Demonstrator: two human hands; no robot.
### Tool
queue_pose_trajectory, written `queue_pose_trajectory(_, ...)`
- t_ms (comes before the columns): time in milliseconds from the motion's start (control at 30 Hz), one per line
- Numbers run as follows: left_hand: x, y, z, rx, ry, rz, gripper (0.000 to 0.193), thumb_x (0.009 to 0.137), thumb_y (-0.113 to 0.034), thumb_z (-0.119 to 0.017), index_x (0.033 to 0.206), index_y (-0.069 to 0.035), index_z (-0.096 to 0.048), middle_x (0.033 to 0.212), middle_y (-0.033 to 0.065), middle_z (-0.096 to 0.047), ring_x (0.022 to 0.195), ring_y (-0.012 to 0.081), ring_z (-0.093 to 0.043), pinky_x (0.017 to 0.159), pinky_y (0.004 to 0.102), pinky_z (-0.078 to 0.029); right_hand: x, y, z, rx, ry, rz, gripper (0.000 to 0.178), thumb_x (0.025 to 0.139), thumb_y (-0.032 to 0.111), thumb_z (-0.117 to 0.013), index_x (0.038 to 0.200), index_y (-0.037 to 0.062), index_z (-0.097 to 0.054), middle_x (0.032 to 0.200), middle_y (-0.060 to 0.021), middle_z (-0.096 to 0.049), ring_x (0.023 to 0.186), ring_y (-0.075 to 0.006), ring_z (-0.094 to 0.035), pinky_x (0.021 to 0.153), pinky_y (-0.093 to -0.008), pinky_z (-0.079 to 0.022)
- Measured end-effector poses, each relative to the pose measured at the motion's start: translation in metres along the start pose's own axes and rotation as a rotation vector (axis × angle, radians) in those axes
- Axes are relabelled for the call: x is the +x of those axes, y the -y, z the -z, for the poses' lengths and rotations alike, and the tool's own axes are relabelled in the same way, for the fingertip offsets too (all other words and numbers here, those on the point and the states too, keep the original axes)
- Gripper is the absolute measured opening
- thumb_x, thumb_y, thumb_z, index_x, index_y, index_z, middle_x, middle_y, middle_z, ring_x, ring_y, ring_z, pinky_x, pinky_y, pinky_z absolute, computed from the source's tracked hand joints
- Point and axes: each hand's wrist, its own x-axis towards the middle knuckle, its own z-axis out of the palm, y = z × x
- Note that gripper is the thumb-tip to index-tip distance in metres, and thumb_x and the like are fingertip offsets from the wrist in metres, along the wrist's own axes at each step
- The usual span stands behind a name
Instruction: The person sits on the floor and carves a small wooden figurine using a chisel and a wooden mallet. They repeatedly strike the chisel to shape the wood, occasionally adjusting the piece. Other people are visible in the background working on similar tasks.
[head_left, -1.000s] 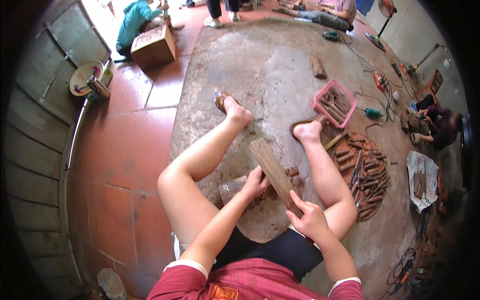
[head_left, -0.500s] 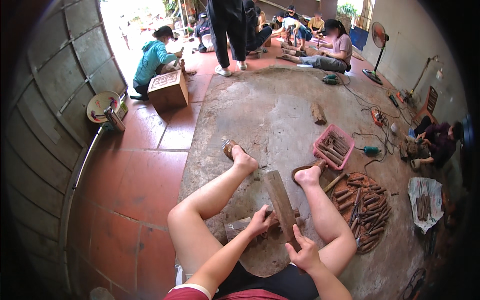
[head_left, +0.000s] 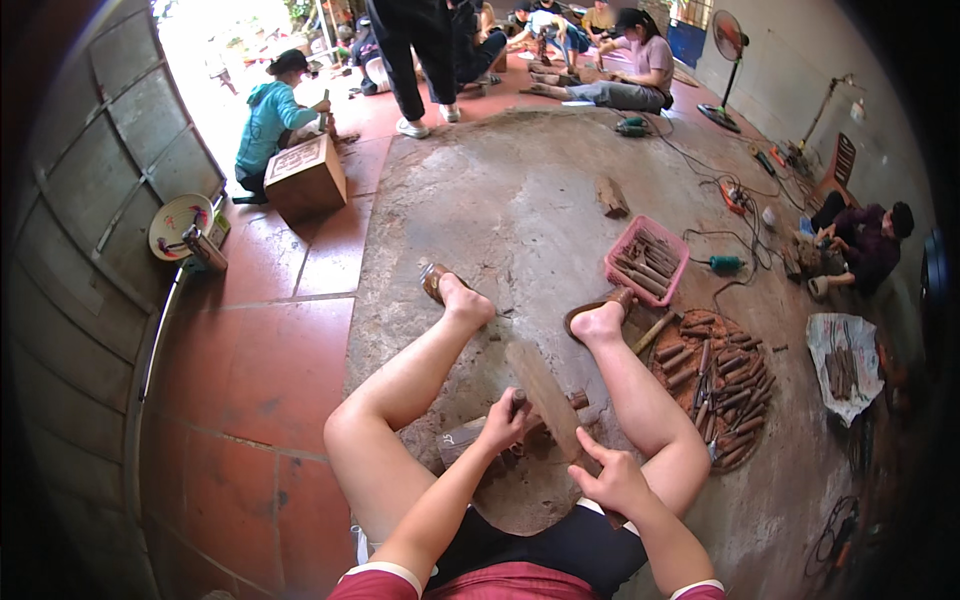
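In the space between my bent legs, my left hand point(head_left: 503, 424) is wrapped round a short dark handle point(head_left: 519, 397) whose round end sticks up above the fist. What lies at its lower end is hidden. My right hand point(head_left: 610, 478) grips the near end of a long flat wooden bat point(head_left: 545, 393), its index finger stretched along the wood. The bat slants up and away, close to the left hand, slightly blurred. Beneath the hands, a dark wooden block point(head_left: 456, 440) with a pale mark lies on the floor, largely covered by the hands.
A round tray point(head_left: 665, 362) with several wooden-handled tools and a hammer point(head_left: 655, 331) sit by my right leg. Beyond are a pink basket point(head_left: 617, 243) of wooden pieces, a green power tool point(head_left: 722, 264) and cables. A white sack point(head_left: 826, 335) lies right; people work farther off.
The whole view has shifted a little. The bat leans more to the left, and the handle's end shows more clearly above my left fist. The person in teal now holds a tool upright.
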Motion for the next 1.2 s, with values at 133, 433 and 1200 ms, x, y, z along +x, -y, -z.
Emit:
queue_pose_trajectory(133, 0.003, 0.0, -0.005, -0.01, -0.011, -0.031, 0.012, 0.094, -0.01, -0.058, 0.099, -0.003, -0.05, 0.077, 0.0078, -0.058, 0.071, 0.0153, -0.053, 0.068, 0.0327, -0.047, 0.0, -0.023, -0.022, 0.09, -0.291, 0.207, 0.065, 0.079, 0.024, -0.074, 0.137, 0.0051, -0.052, 0.078, -0.028, -0.066, 0.076, -0.0386, -0.069, 0.067, -0.0415, -0.054)
queue_pose_trajectory(433, 0.0, -0.005, -0.005, 0.016, -0.045, -0.069, 0.012, 0.094, -0.011, -0.059, 0.096, -0.004, -0.049, 0.072, 0.0048, -0.054, 0.068, 0.0138, -0.049, 0.064, 0.0318, -0.045, -0.001, -0.03, -0.021, 0.195, -0.232, 0.161, 0.065, 0.08, 0.022, -0.073, 0.137, 0.0001, -0.051, 0.088, -0.0302, -0.066, 0.079, -0.0353, -0.071, 0.069, -0.0382, -0.055)
queue_pose_trajectory(1200, 0.017, 0.0, -0.012, 0.092, -0.066, -0.002, 0.025, 0.094, -0.023, -0.061, 0.103, -0.004, -0.048, 0.082, 0.0204, -0.06, 0.077, 0.0351, -0.059, 0.073, 0.0405, -0.048, 0.0, -0.113, -0.101, 1.057, -0.257, -0.275, 0.075, 0.084, 0.008, -0.066, 0.149, 0.0064, -0.031, 0.072, -0.005, -0.055, 0.043, -0.0131, -0.051, 0.039, -0.0288, -0.044)
